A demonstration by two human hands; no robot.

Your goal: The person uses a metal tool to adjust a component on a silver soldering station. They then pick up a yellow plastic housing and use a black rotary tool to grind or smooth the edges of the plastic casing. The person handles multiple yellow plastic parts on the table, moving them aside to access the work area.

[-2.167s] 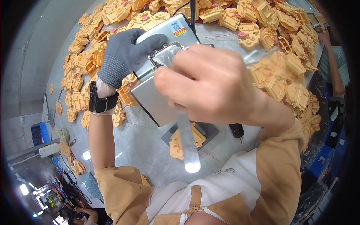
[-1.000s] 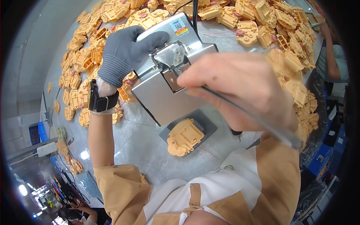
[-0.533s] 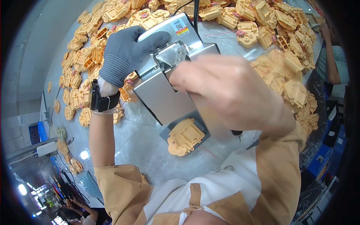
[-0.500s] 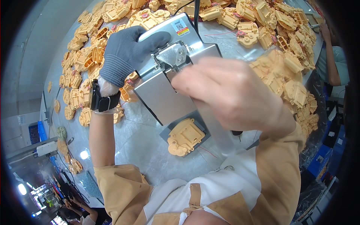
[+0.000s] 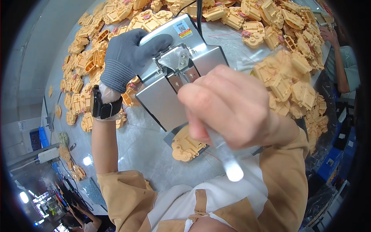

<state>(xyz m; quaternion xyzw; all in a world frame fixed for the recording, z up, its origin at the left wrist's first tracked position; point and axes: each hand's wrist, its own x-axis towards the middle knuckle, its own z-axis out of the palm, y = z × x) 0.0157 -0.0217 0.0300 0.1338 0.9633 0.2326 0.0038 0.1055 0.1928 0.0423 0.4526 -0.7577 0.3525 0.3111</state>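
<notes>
Box (image 5: pixel 162 104) and left hand (image 5: pixel 137 48) meet near the middle of the view: the hand, in a grey glove, grasps the silver box by its left side, thumb laid along the upper face, the other fingers mostly out of sight. Bare, the right hand (image 5: pixel 228 104) is clenched round a strip (image 5: pixel 222 150) whose rounded, glaring end points back toward the wearer's chest — what its other end touches is hidden by the knuckles. Beyond that fist, a metal bracket (image 5: pixel 176 58) sits on the box, with a sticker (image 5: pixel 182 29) farther up. A yellow part (image 5: pixel 183 147) rests on a grey block (image 5: pixel 169 138) on the bench (image 5: pixel 143 154), partly hidden by the fist; a red wire (image 5: pixel 211 156) shows beside it. Similar parts form a heap (image 5: pixel 290 85) at right, and more line the far and left sides. A watch (image 5: pixel 104 108) circles the left wrist. A co-worker's arm (image 5: pixel 340 65) shows at the right edge.
</notes>
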